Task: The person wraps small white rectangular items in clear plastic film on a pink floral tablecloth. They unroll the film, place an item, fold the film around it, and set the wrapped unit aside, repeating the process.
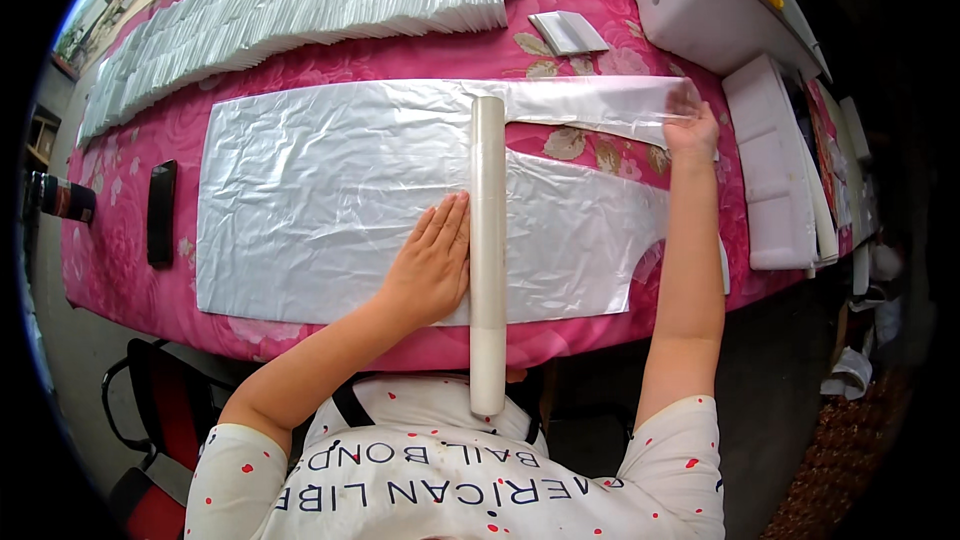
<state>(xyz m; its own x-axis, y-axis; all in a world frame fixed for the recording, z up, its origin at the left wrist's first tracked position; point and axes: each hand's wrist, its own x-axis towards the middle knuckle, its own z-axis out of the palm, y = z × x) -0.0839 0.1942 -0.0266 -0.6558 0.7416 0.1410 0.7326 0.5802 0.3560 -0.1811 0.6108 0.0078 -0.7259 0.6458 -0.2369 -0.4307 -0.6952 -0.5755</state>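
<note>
White shirt (440, 485), hands (432, 265) well apart

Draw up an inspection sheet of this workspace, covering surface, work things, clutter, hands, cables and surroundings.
Surface: pink floral cloth over the table.
Work things: pale plastic sheet spread out, slightly wrinkled; roll lying across it, near end overhanging the table edge.
Clutter: white packets in rows on the far side, one small packet apart; black oblong object and dark container on the left.
Hands: left hand flat on the sheet beside the roll; right hand at the end of the sheet's far strip, grip unclear.
Cables: nothing seen.
Surroundings: white foam box at far right; red-and-black chair at near left.
</note>
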